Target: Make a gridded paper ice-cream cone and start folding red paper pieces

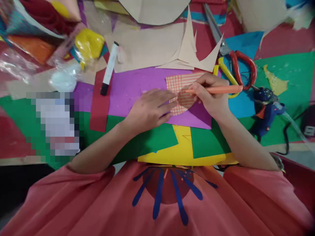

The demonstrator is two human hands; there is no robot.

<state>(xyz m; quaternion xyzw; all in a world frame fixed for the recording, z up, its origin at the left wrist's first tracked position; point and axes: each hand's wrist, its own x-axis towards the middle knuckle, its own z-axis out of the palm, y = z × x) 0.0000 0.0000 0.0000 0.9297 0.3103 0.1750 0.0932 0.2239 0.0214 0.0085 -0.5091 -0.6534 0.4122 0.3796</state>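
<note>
Yellow and green paper sheets (157, 144) lie nearest on the desk; beyond them, the left hand (150, 109) presses flat, fingers spread, on a gridded paper piece (180, 90) atop purple paper (133, 90). The right hand (209, 95) grips an orange pen (216, 89), tip on the grid. Scissors (233, 62) lie farther back.

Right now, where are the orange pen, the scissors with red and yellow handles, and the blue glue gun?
orange pen (216, 89), head view, middle of its barrel.
scissors with red and yellow handles (242, 68), head view, red handle loop.
blue glue gun (264, 108), head view, its body.
</note>
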